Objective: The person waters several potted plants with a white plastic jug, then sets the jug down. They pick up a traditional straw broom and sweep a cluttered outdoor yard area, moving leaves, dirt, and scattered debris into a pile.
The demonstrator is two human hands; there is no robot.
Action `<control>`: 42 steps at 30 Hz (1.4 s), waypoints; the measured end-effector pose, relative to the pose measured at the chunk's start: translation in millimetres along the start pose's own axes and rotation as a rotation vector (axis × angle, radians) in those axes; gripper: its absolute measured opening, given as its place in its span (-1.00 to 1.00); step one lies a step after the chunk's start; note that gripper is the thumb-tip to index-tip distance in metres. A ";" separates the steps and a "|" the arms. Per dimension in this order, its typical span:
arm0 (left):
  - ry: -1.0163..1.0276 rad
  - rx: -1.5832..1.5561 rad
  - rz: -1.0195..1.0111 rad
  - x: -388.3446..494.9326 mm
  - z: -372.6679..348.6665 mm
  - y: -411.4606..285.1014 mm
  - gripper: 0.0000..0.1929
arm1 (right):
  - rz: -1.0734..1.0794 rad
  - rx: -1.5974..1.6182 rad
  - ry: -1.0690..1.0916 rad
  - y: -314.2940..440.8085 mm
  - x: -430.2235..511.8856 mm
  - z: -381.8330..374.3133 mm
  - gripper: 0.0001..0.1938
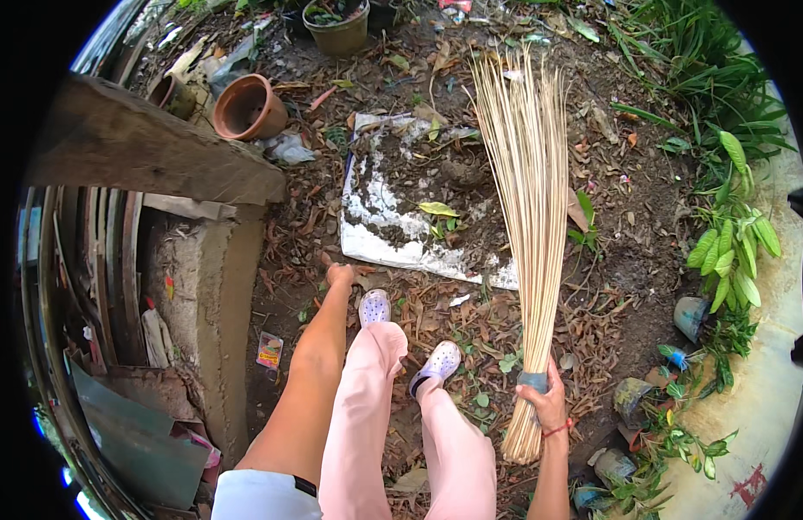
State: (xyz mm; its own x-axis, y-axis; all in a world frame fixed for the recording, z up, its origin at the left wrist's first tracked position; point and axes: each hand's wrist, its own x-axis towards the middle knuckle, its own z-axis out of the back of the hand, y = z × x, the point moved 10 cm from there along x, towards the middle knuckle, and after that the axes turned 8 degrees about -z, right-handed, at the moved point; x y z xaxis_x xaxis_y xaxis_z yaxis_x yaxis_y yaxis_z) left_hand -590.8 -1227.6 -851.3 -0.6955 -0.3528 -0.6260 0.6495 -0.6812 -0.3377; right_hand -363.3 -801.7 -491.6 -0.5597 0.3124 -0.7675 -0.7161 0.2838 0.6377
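My right hand (550, 400) grips a stick broom (528, 214) around the grey binding near its bound end. The broom's loose bristle tips fan out toward the top of the view, over the right side of a white sheet or flattened sack (401, 250). Clumps of dark soil (463, 172) and a yellow-green leaf (438, 208) lie on that sheet. My left hand (340, 273) is low over the leaf litter, just off the sheet's near left corner. Its fingers are partly hidden, so whether it holds anything is unclear.
A concrete post (226, 325) and a wooden beam (154, 149) stand close on the left. Beyond them lies a tipped terracotta pot (248, 107). Small potted plants (629, 400) line a pale concrete edge (766, 364) on the right. Dry leaves (583, 390) cover the ground.
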 end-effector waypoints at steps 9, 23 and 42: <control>0.358 -0.251 0.231 67.6 -97.3 -33.2 -0.21 | -0.155 0.034 -0.090 -44.6 58.2 9.3 -0.26; 0.216 -0.144 0.183 56.9 -66.1 -36.2 -0.28 | -0.138 -0.037 -0.079 -31.7 56.9 8.2 -0.24; 0.150 -0.054 -1.079 -149.9 12.8 -561.4 -0.77 | -0.383 -0.182 0.031 73.2 -45.6 -33.3 -0.29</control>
State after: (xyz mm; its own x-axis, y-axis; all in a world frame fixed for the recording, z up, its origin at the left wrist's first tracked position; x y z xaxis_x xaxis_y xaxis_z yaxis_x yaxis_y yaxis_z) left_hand -855.1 -800.6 -558.9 -0.8650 0.4983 -0.0594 -0.2653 -0.5546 -0.7887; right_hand -404.0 -825.4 -412.1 -0.2489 0.1870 -0.9503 -0.9354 0.2080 0.2859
